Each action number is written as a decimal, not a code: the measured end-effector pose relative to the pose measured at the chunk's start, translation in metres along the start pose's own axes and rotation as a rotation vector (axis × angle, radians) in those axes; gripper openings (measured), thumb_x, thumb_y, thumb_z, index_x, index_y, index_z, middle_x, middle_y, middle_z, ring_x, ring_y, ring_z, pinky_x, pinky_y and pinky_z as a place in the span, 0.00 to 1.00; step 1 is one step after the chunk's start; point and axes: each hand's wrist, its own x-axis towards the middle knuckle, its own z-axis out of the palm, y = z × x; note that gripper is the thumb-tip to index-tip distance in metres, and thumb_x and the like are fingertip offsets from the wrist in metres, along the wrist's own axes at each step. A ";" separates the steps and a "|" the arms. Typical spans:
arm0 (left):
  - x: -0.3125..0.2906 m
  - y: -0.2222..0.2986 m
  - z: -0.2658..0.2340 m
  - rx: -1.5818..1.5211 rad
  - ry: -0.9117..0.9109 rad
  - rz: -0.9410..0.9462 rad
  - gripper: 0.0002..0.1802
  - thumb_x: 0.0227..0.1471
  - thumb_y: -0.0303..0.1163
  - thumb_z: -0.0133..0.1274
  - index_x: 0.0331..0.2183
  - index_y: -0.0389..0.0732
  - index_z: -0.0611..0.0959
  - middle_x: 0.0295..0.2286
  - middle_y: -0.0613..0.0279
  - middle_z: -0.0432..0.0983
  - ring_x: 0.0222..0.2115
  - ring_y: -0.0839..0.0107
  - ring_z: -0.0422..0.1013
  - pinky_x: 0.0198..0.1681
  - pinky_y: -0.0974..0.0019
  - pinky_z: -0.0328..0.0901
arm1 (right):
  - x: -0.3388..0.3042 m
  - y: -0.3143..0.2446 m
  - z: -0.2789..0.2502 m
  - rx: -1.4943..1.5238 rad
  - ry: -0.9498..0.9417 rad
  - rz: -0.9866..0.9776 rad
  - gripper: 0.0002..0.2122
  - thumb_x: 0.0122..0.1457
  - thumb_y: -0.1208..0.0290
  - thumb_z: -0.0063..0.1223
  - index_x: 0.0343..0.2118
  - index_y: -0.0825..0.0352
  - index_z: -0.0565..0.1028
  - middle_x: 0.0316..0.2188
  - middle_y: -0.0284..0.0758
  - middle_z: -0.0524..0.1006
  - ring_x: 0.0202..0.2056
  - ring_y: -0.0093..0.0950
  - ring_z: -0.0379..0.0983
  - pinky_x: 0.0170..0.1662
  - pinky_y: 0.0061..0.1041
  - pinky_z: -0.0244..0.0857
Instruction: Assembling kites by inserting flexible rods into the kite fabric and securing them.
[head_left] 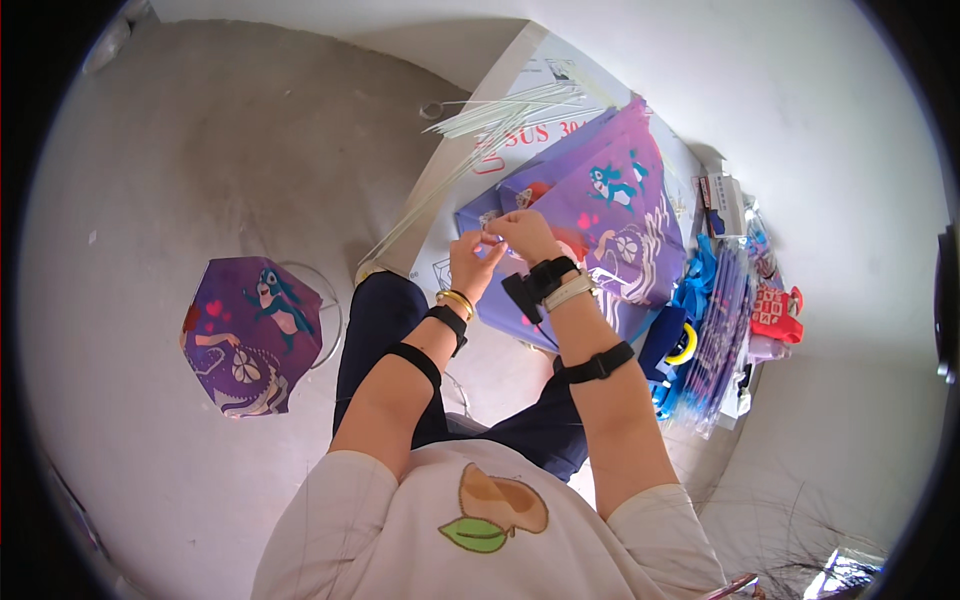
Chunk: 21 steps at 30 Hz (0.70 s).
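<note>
My left hand (475,262) and my right hand (525,236) meet fingertip to fingertip over purple printed sheeting (560,225) that lies partly folded on a white board. Both hands are closed in a pinch. Whatever sits between the fingertips is too small to make out. The sheeting carries blue cartoon figures, pink hearts and white swirls, and its narrow end points away from me. Thin pale rods (510,112) lie loosely across the board beyond my hands. One long rod (425,200) slants down along the board's left edge.
Left of my legs, a many-sided purple printed piece (255,338) rests on the floor beside a thin wire ring (335,310). At right, near the wall, are stacked plastic-wrapped purple sheets (715,335), blue cloth (693,285), a yellow ring (682,344), a red bag (777,313) and a small box (722,205).
</note>
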 end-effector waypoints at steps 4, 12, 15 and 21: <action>0.004 0.023 -0.004 -0.086 -0.083 -0.008 0.14 0.45 0.38 0.64 0.28 0.38 0.79 0.27 0.62 0.76 0.30 0.69 0.70 0.37 0.66 0.64 | 0.012 -0.011 -0.019 -0.062 -0.132 0.075 0.16 0.44 0.60 0.60 0.24 0.73 0.79 0.19 0.37 0.76 0.22 0.24 0.69 0.27 0.26 0.63; 0.011 0.018 -0.012 -0.020 -0.065 -0.138 0.16 0.48 0.40 0.62 0.29 0.36 0.79 0.24 0.60 0.79 0.26 0.70 0.74 0.31 0.68 0.66 | 0.018 -0.016 -0.018 -0.102 -0.203 0.101 0.17 0.45 0.59 0.59 0.28 0.72 0.81 0.24 0.35 0.78 0.25 0.24 0.70 0.31 0.26 0.64; 0.009 0.016 -0.011 0.007 -0.092 -0.160 0.15 0.51 0.39 0.60 0.29 0.36 0.79 0.22 0.60 0.78 0.25 0.72 0.74 0.30 0.68 0.67 | 0.018 -0.010 -0.019 -0.093 -0.210 0.052 0.16 0.46 0.60 0.60 0.27 0.73 0.80 0.24 0.34 0.78 0.25 0.23 0.69 0.31 0.25 0.64; 0.005 0.011 -0.013 -0.162 -0.091 -0.179 0.11 0.52 0.34 0.58 0.31 0.34 0.81 0.24 0.60 0.79 0.27 0.75 0.75 0.31 0.72 0.66 | -0.001 0.000 -0.023 0.009 -0.181 0.103 0.15 0.49 0.60 0.63 0.24 0.71 0.78 0.20 0.30 0.74 0.23 0.19 0.66 0.26 0.22 0.60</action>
